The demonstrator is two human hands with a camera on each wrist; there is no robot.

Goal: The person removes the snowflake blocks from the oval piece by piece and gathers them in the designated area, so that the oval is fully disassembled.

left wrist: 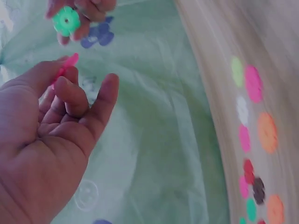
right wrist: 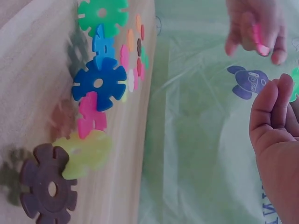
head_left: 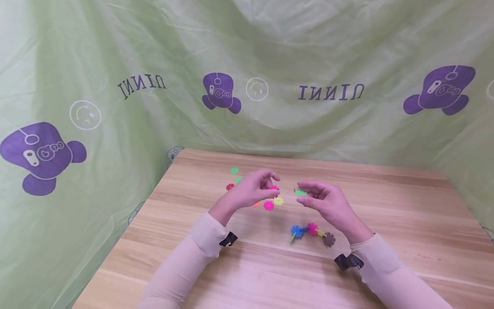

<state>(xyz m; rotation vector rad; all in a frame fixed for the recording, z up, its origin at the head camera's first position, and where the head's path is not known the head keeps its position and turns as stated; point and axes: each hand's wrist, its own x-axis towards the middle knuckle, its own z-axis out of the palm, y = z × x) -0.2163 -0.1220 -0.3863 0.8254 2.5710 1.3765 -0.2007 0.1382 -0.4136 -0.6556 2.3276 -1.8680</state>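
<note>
Between thumb and fingertips, my left hand point(head_left: 251, 189) pinches a pink slotted snowflake disc point(left wrist: 71, 60), seen nearly edge-on in the left wrist view. My right hand point(head_left: 329, 202) holds a green snowflake disc point(left wrist: 66, 21) by its edge. Both hands are raised above the table, facing each other, with a gap between the two discs. Below and nearer the body, close to the right hand, lies a joined chain of snowflake discs point(right wrist: 99, 83), with green, blue, pink, yellow and brown pieces slotted into one another.
Loose snowflake discs in several colours lie on the wooden table point(head_left: 405, 206) beyond and under the left hand, among them a pink one point(head_left: 268, 205), a yellow one point(head_left: 279, 200) and a green one point(head_left: 234, 170). A green printed curtain point(head_left: 270, 128) hangs behind the table.
</note>
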